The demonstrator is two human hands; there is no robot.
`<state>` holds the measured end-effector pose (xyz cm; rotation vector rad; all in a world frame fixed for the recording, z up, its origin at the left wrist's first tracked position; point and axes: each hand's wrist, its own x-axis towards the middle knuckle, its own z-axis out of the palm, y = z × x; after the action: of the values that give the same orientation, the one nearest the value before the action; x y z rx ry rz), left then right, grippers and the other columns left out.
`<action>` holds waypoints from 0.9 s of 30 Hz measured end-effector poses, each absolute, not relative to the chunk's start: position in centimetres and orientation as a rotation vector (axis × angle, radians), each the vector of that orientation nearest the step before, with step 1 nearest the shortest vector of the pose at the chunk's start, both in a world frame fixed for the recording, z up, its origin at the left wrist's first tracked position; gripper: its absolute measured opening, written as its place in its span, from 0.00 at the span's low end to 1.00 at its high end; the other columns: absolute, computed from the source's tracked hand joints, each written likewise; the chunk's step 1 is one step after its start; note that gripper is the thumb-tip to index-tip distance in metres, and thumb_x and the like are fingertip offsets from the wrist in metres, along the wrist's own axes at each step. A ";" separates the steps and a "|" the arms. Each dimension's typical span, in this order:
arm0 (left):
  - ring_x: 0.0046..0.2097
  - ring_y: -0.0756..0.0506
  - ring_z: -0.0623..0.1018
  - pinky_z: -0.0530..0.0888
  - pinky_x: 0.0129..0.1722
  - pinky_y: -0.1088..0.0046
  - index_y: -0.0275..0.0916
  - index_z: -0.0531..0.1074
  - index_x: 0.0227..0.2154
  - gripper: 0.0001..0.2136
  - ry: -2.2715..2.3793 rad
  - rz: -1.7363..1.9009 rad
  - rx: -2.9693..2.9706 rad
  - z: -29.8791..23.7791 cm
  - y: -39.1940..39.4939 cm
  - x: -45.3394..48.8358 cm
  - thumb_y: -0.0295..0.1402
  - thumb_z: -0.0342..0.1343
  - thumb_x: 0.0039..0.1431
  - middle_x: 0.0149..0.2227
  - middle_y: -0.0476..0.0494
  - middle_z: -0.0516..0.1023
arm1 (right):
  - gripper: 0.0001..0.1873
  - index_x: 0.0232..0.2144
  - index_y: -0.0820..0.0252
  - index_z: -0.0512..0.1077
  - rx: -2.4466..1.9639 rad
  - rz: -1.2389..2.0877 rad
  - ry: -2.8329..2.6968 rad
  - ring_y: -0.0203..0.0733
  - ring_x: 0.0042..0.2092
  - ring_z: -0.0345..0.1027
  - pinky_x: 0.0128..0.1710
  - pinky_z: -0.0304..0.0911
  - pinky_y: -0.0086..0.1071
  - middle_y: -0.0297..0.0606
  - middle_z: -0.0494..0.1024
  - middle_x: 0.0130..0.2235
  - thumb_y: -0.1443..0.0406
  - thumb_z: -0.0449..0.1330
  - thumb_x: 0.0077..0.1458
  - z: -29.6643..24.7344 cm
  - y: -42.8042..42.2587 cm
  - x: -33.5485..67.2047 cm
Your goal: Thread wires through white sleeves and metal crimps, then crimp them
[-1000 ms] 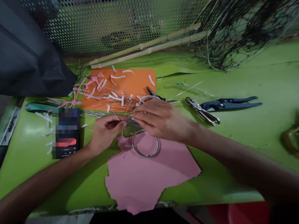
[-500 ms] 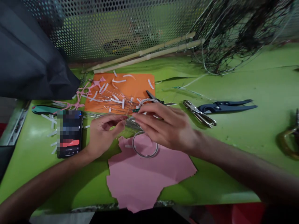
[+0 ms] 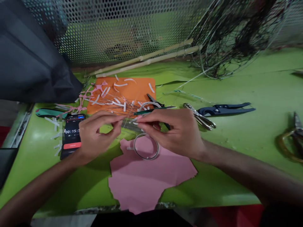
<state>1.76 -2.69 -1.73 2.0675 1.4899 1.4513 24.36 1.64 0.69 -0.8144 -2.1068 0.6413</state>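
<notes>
1. Thin strand (image 3: 128, 118) is seen between the two hands, just above the wire bundle (image 3: 132, 124); its ends are too fine to be traced.
2. Left hand (image 3: 100, 134): thumb and index tips are brought together, strand apparently pinched between them. Other fingers are curled, mostly hidden.
3. Right hand (image 3: 174, 132): thumb and index are bent toward each other near the strand; whether anything is gripped cannot be told.
4. Fingertips of the two hands are held near each other, a small gap left between.
5. Dark green slim tool (image 3: 143, 112) is seen just past the right fingertips; contact cannot be confirmed.
6. Tape ring (image 3: 146, 158) is laid flat on the pink sheet (image 3: 151, 183), nearer the body than the hands. A second ring (image 3: 151, 103) is partly covered by the right hand.
7. Orange sheet (image 3: 142, 85) is placed beyond the hands, strewn with white paper strips (image 3: 120, 84) and fine wires.
8. Phone (image 3: 71, 145), timer displayed, is partly covered by the left hand.
9. Right side: shiny metal hand tool (image 3: 203, 120) and blue-handled tool (image 3: 217, 110) are set beside each other; brass-handled scissors (image 3: 281, 142) are placed well apart.
</notes>
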 end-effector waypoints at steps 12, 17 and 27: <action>0.41 0.38 0.87 0.87 0.45 0.59 0.51 0.84 0.45 0.14 1.004 0.627 2.682 1.9 -2.2 -1.8 0.27 0.66 0.58 0.41 0.44 0.86 | 0.16 0.36 0.61 0.82 -0.654 2.009 -1.628 0.38 0.37 0.81 0.38 0.76 0.31 0.39 0.86 0.35 0.54 0.65 0.62 -0.2 3.6 23.7; 0.39 0.39 0.87 0.87 0.42 0.63 0.49 0.85 0.41 0.11 0.945 0.427 2.720 2.8 -2.2 -0.7 0.28 0.64 0.58 0.38 0.44 0.86 | 0.14 0.33 0.61 0.80 -0.830 1.918 -1.634 0.33 0.30 0.77 0.35 0.74 0.28 0.33 0.83 0.29 0.56 0.73 0.52 -0.3 2.5 23.0; 0.42 0.38 0.87 0.87 0.44 0.62 0.46 0.84 0.44 0.13 0.842 0.267 2.848 2.2 -2.2 -0.4 0.28 0.60 0.60 0.41 0.42 0.86 | 0.16 0.30 0.61 0.78 -0.878 1.875 -1.524 0.30 0.25 0.72 0.26 0.71 0.25 0.30 0.79 0.26 0.56 0.75 0.49 -0.2 1.7 22.6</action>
<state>-0.44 -2.15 2.24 2.8485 0.8422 0.2675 22.59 1.73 -0.16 -0.8782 -1.5240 1.8751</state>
